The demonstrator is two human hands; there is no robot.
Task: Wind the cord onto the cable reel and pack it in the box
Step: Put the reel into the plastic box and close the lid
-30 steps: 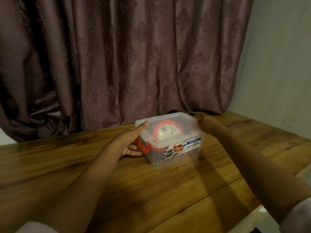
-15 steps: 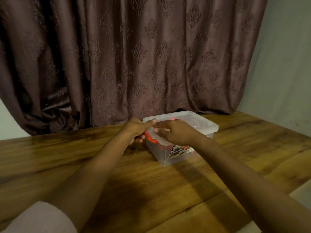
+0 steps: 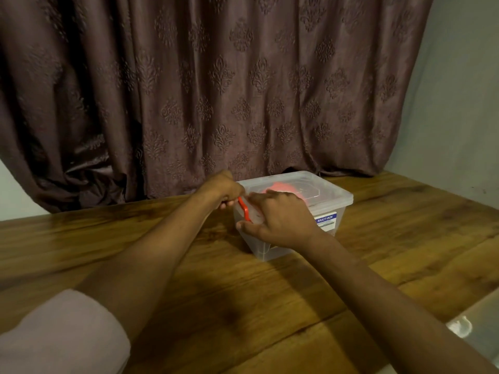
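Observation:
A clear plastic box point(image 3: 328, 209) with its lid point(image 3: 310, 184) on stands on the wooden table point(image 3: 189, 292). The red cable reel point(image 3: 280, 188) shows dimly through the lid. An orange-red latch point(image 3: 244, 210) sits at the box's left end. My left hand point(image 3: 224, 190) curls its fingers around that latch from the left. My right hand point(image 3: 278, 217) lies over the lid's near left corner, fingers pressing on top and thumb against the box's front wall. The cord itself is hidden inside.
A brown patterned curtain point(image 3: 216, 90) hangs right behind the table. A pale wall point(image 3: 459, 103) stands at the right. The table's near right edge point(image 3: 459, 317) drops off to a light floor.
My right hand has come from the box's far right corner to the near left corner of the lid. My left hand has closed on the latch.

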